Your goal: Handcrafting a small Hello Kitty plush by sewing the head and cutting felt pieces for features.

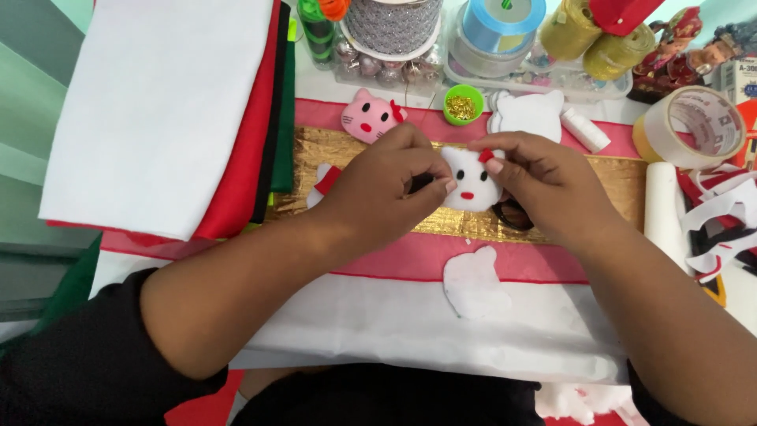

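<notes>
- The cat-face piece [470, 183] sits between the left hand [384, 188] and the right hand [544, 183], over the fabric strip [623, 180].
- A blank cutout [475, 284] lies nearer the person.
- A stack of felt sheets [165, 102] lies left.
- A tape roll [692, 126] sits right.
- Ribbon spools [501, 24] stand behind.

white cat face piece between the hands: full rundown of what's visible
The white cat face looks like soft felt, rounded, with a small red mouth, one dark eye showing and a red bow at its upper right. It sits over the gold strip, pinched by the left hand and right hand. Its edges are partly hidden by fingers.
</notes>
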